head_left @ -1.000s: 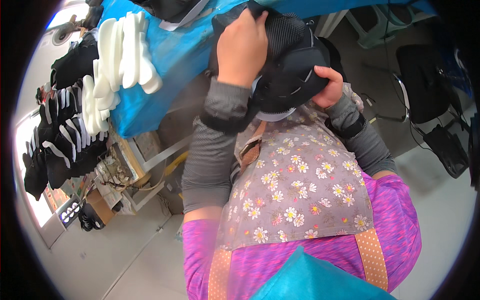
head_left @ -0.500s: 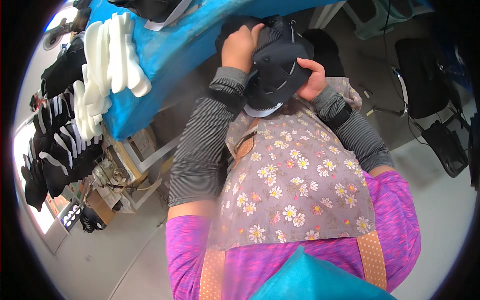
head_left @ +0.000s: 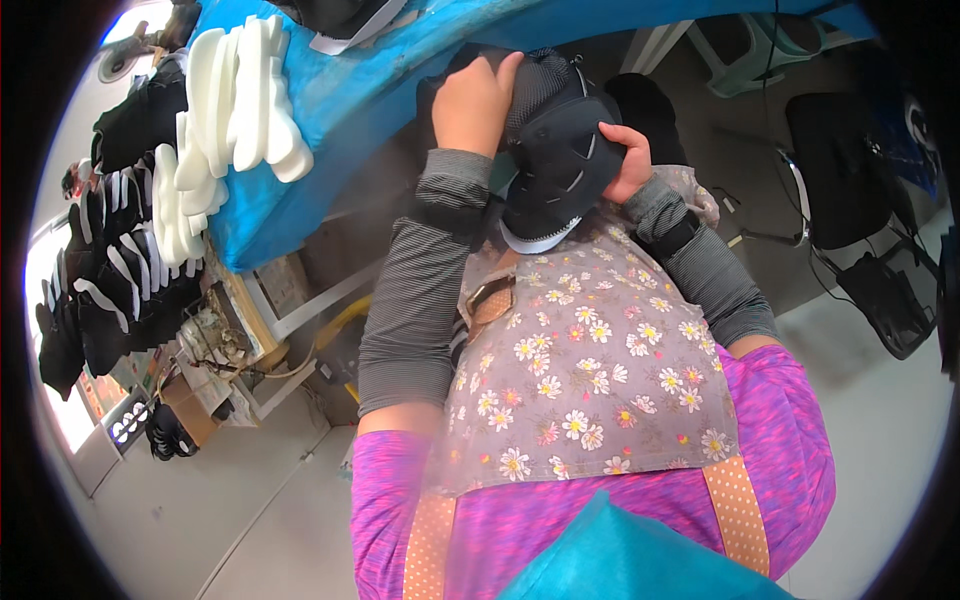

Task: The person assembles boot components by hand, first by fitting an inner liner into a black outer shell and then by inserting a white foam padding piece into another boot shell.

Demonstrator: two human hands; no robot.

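Note:
Above my lap, I hold what looks like a black shoe upper (head_left: 552,150), with a mesh part, small slits and a white stitched edge at its lower end. My left hand (head_left: 472,108) grips its far left side, the thumb raised along the mesh and the fingers wrapped over the fabric. At the right side, my right hand (head_left: 628,165) pinches the edge, its thumb on top and the other fingers partly hidden. A floral apron (head_left: 590,370) lies beneath the piece.
A blue-covered table (head_left: 340,120) carries stacked white foot-shaped pieces (head_left: 240,100) and another black piece (head_left: 345,18). More black uppers with white strips (head_left: 125,270) hang at the left. A black chair (head_left: 835,170) and a green stool (head_left: 745,55) stand at the right.
The upper has tipped slightly, and its white edge sits a little lower and to the right. My left hand has shifted slightly on the far left side; both hands keep hold.

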